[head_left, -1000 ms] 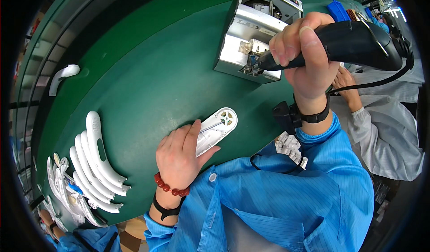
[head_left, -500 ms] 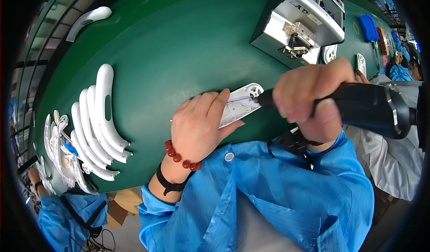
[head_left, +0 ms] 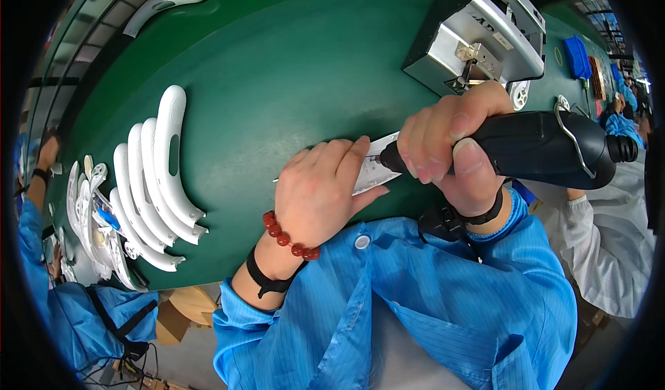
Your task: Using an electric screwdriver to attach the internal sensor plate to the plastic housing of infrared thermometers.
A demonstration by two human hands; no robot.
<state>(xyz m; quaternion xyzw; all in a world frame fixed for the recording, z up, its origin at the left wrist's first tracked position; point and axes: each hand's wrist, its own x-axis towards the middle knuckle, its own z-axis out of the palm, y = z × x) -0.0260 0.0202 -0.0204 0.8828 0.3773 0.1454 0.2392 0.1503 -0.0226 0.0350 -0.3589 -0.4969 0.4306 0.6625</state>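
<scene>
My left hand (head_left: 315, 192) grips a white plastic shell (head_left: 376, 175) lying on the green table, fingers along its far side and thumb along its near side. Much of the shell is hidden beneath that hand. Wrapped in my right hand (head_left: 460, 144) is a black electric screwdriver (head_left: 537, 147), held nearly level with its nose pointing left. Its tip is down at the shell's inner side, close to my left fingertips. The right hand and screwdriver cover the shell's right end.
Several curved white covers (head_left: 171, 158) stand in a row at left, beside a pile of white parts (head_left: 86, 217). Another curved cover (head_left: 166, 2) lies far left. A silver-black bench machine (head_left: 512, 43) stands far right, near a blue bin (head_left: 576, 57). Co-workers sit on both sides.
The screwdriver's tip has moved from the shell's round right end toward my left hand. My left hand keeps its hold. The whole view has shifted slightly, and a co-worker's arm at left has come up.
</scene>
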